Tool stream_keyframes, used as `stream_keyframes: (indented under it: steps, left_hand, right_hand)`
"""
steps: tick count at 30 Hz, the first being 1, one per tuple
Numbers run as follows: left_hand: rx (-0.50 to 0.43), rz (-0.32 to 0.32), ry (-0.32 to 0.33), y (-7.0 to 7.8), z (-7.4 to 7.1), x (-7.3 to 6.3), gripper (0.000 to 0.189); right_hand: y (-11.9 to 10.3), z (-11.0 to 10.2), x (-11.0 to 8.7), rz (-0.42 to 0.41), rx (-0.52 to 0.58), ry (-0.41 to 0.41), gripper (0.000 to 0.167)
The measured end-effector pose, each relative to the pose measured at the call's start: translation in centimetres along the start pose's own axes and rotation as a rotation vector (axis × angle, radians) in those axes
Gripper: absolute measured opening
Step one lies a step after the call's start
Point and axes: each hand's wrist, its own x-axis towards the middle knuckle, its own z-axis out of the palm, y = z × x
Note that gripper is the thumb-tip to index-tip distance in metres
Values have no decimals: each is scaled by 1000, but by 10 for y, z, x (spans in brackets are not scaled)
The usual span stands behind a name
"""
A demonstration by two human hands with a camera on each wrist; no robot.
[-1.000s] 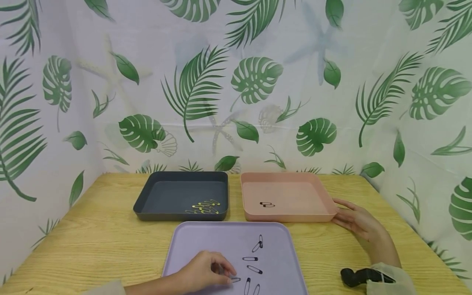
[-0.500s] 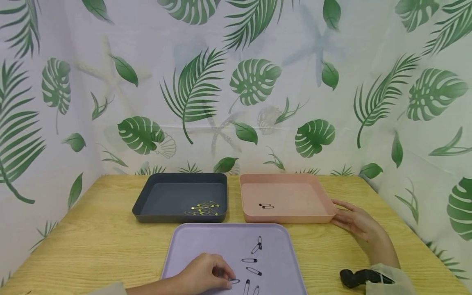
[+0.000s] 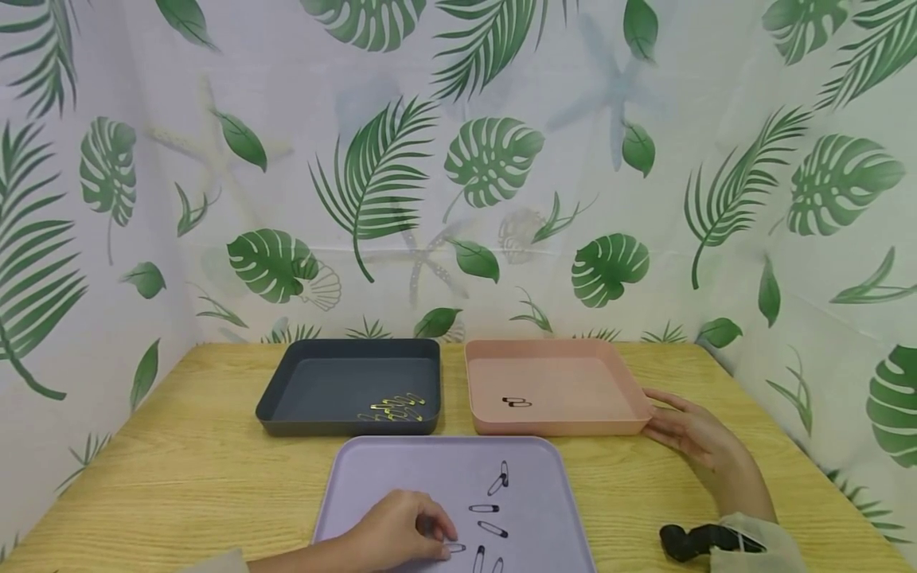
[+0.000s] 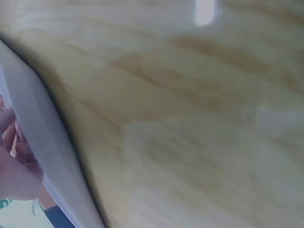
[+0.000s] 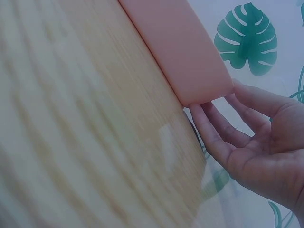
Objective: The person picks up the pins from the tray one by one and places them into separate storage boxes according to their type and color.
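Indeed, a safety pin [image 3: 456, 547] is found right at the tips of the thumb and curled fingers of the left hand [image 3: 397, 529]; whether it is pinched there cannot be told. It is borne by the purple tray [image 3: 430, 461], over which the left hand is held. Just right of those fingertips, more pins with black ends [image 3: 492, 529] are scattered, two being overlapped farther ahead. Ahead and left of the fingers, gold pins [image 3: 390, 407] are gathered in a dark tray [image 3: 322, 390]. Ahead and right, two black pins [image 3: 517, 402] are held in a pink tray [image 3: 566, 382], whose right side is touched by the loosely extended fingers of the right hand [image 3: 698, 436]. Beneath everything a wooden table [image 3: 179, 477] is seen, backed beyond the fingers by a leaf-printed cloth [image 3: 559, 79].

Compared with a second ago, little has been altered: both hands are kept at the same spots, the pins are unmoved in the two far trays, and everything is merely seen slightly lower from the head.
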Motion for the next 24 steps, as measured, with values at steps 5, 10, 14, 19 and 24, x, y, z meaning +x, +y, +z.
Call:
stream_keyframes:
  steps: [5,10,14,19,24]
  left_hand:
    - [3,-17,-6,2,-2,1,9]
    - [-29,-25,-19,1,-2,1,8]
    - [-50,-24,-22,1,-2,3,8]
    - [-74,-32,-29,0,-3,4,8]
    - [-96,-47,-26,3,-4,5,8]
  right_hand:
    - [-1,1,0,2,3,5,47]
    - [-3,2,0,6,-1,1,47]
    - [-3,2,-1,1,-2,-10,48]
    - [-1,0,0,4,0,-10,50]
    - [1,0,0,3,5,-5,49]
